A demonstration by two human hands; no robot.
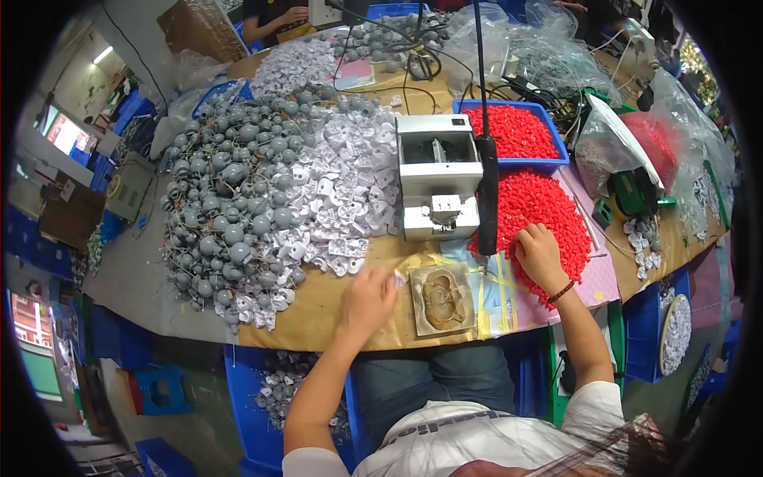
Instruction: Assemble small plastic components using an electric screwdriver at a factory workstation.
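Observation:
My left hand (370, 303) is closed around a small white plastic part (399, 278), whose edge shows at the fingertips. It is just left of a square metal fixture (443, 299) with a rounded hollow in its middle. On the right, my right hand (541, 256) rests at a heap of small red plastic pieces (548, 208), its fingers bent down into them. What those fingers pinch, if anything, is hidden. A black electric screwdriver (487, 199) hangs upright between the hands, its tip low beside the fixture. White plastic parts (338, 191) lie piled beyond my left hand.
Grey ball-shaped parts with wires (230, 183) form a large heap at the left. A white machine (439, 175) stands mid-table, beside a blue tray (561, 159) of red pieces. Plastic bags (628, 143) and cables lie at the far right. A blue bin (246, 413) sits below the table edge.

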